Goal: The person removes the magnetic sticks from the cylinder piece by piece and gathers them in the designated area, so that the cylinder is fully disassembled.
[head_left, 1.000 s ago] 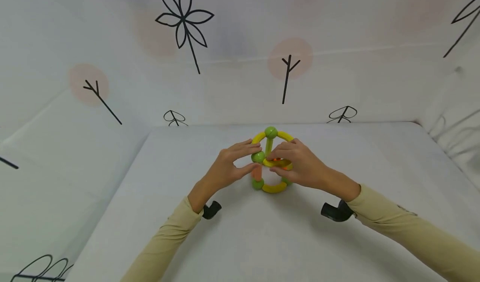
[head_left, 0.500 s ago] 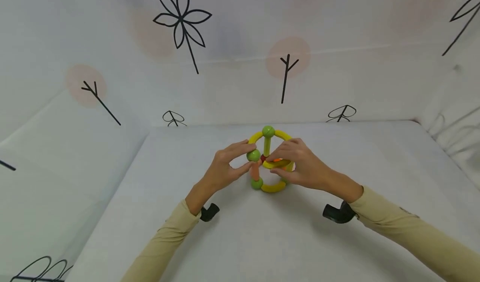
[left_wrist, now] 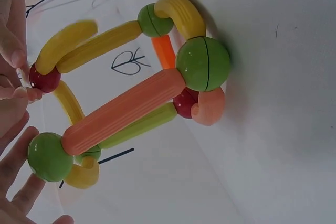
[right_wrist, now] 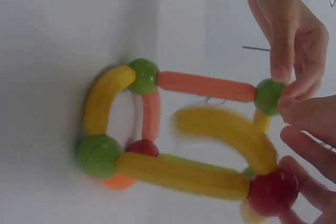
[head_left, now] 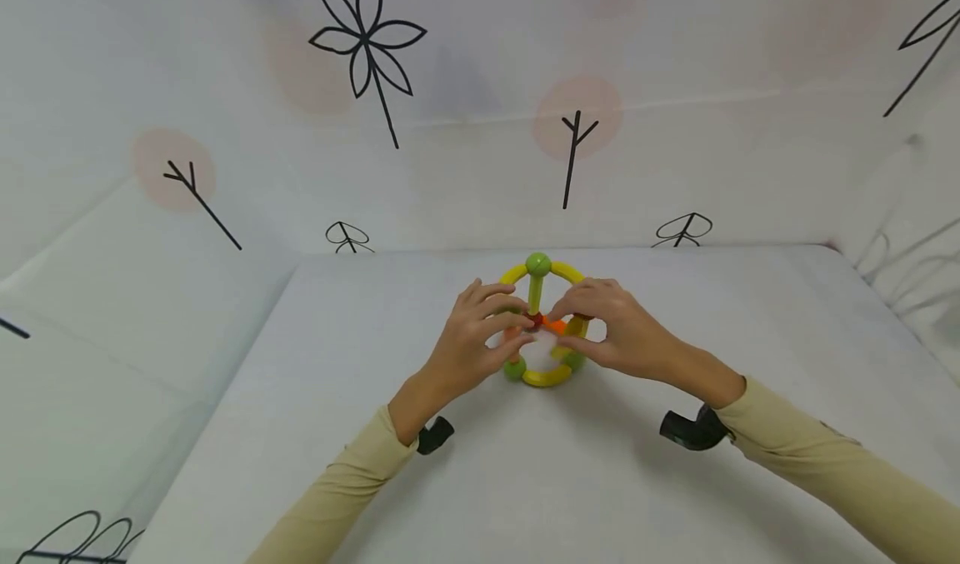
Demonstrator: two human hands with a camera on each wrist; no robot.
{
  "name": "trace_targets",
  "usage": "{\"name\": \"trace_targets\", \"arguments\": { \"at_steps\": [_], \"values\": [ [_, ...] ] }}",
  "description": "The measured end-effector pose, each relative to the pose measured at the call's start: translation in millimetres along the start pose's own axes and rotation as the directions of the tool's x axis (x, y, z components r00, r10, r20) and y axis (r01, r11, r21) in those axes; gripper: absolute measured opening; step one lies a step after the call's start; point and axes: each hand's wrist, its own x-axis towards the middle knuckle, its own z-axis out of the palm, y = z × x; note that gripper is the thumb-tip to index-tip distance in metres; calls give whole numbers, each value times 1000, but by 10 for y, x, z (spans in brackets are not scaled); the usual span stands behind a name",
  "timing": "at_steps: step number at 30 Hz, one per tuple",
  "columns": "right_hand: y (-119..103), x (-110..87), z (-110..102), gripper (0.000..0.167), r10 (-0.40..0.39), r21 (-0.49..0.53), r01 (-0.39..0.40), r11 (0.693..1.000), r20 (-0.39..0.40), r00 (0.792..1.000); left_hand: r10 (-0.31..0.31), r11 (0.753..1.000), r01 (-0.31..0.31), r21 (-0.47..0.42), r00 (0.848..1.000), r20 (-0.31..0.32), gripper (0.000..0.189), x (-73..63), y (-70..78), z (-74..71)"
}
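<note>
Nearest come two beige fabric sleeves [head_left: 341,481]. The left hand [head_left: 476,331] has its fingers spread around a glossy green ball [left_wrist: 51,157]. The right hand's [head_left: 622,331] fingers curve near a glossy red ball [right_wrist: 273,192]; whether they pinch it, I cannot tell. Both balls top a multicoloured bar frame [left_wrist: 126,111] standing on the white counter [head_left: 487,481]. Behind rises a white wall [head_left: 465,181] with black plant drawings.
</note>
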Motion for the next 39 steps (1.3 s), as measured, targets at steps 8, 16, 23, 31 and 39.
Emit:
{"name": "trace_targets", "arguments": {
  "at_steps": [8, 16, 23, 31, 39],
  "values": [
    [108, -61, -106, 35, -4, 23, 4, 1000, -21, 1000, 100, 984, -98, 149, 995, -6, 19, 35, 161, 103],
    [177, -34, -175, 34, -22, 5, 22, 1000, -19, 1000, -191, 958, 174, -229, 980, -53, 22, -32, 443, 449],
    [207, -14, -231, 37, 11, -32, -11, 999, 6, 1000, -598, 655, 539, -529, 798, 72, 33, 13, 485, 750],
    [168, -20, -243, 33, 25, -37, -24, 999, 27, 999, -645, 608, 557, -567, 762, 56, 25, 9, 542, 712],
    [172, -30, -254, 31, 20, -52, -18, 998, 26, 999, -610, 670, 544, -505, 791, 43, 27, -160, 563, 646]
  ]
}}
